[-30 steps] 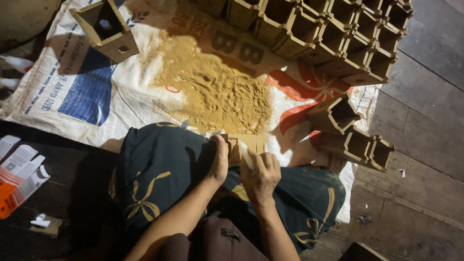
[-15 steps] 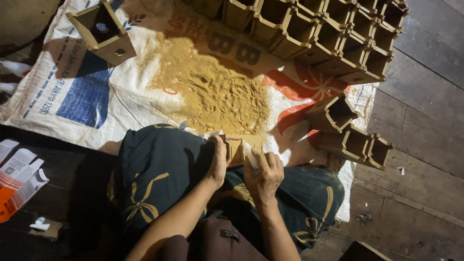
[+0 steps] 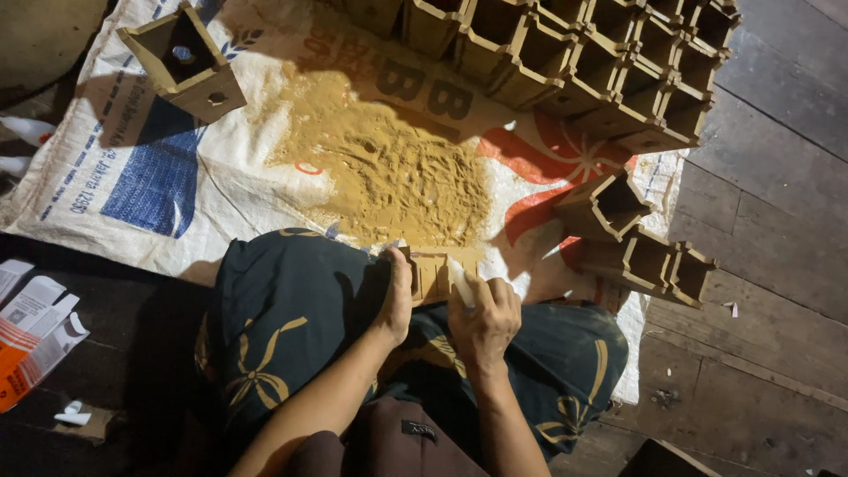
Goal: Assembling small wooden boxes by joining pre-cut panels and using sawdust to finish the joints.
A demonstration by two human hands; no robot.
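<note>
A small wooden box mould (image 3: 433, 274) rests on my lap at the edge of a heap of yellow-brown sand (image 3: 389, 168). My left hand (image 3: 395, 299) presses against the box's left side. My right hand (image 3: 484, 318) is closed around a thin pale tool (image 3: 459, 283) held at the box's right side. The sand lies on a white printed woven sack (image 3: 159, 185) spread on the floor. My legs are covered by dark green patterned cloth (image 3: 291, 309).
Rows of open square wooden boxes (image 3: 609, 62) stand at the back right. Three more boxes (image 3: 636, 238) lie to the right of the sand. A single wooden box (image 3: 181, 62) sits at the top left. Torn orange-and-white cardboard (image 3: 31, 336) lies at left on the plank floor (image 3: 760, 265).
My hands have stayed on the small box with only slight shifts of the fingers. The view has drifted a little.
</note>
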